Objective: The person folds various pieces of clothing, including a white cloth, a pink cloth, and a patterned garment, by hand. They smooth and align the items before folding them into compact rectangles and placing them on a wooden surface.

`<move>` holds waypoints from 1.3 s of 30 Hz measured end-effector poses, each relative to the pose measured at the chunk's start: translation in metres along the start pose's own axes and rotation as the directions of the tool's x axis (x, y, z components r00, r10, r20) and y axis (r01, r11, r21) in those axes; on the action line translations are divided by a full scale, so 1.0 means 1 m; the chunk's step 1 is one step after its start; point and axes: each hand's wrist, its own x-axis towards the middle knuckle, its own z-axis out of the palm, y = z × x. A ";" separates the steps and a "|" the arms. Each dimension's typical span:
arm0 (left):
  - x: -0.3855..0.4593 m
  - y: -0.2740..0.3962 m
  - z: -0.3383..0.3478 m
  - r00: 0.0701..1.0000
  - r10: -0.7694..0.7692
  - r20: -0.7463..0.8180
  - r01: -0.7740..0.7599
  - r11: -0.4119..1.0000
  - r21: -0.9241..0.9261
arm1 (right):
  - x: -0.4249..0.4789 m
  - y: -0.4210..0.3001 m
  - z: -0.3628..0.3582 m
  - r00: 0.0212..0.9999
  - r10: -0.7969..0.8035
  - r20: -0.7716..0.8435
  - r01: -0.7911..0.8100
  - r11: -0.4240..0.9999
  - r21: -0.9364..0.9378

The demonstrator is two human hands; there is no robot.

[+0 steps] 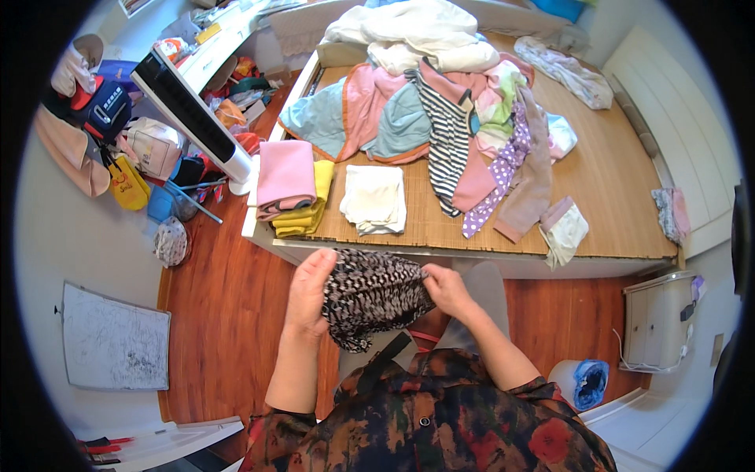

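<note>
A black and white patterned cloth garment [377,295] is stretched between my two hands, above my lap. My left hand [311,289] grips its left edge, and my right hand [447,288] pinches its right end. Beyond it, on the bamboo mat [596,200], lie a folded pink cloth [287,174] on folded yellow cloth [321,194] and a folded white stack [373,197]. Loose clothes lie farther right: a striped garment [445,141], a purple polka-dot garment [501,162], a brown garment [531,177] and a blue and pink cloth [401,121].
A white tower fan [194,112] stands left of the bed, near bags [154,147] and a whiteboard [117,339]. White bedding [413,29] is heaped at the back. A lined bin [581,380] and a small cabinet [652,324] stand at the right.
</note>
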 end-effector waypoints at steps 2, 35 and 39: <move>0.005 0.007 -0.002 0.999 0.001 -0.033 -0.002 0.999 -0.037 | 0.006 -0.001 -0.019 0.998 0.006 -0.055 -0.004 0.999 0.042; -0.014 -0.078 0.011 0.910 -0.304 0.283 0.301 0.952 0.056 | 0.000 -0.072 -0.030 0.981 0.162 0.106 -0.167 0.430 0.887; -0.012 -0.073 0.003 0.896 -0.339 0.285 0.406 0.886 -0.224 | 0.002 -0.066 -0.026 0.979 0.146 0.144 -0.202 0.559 0.804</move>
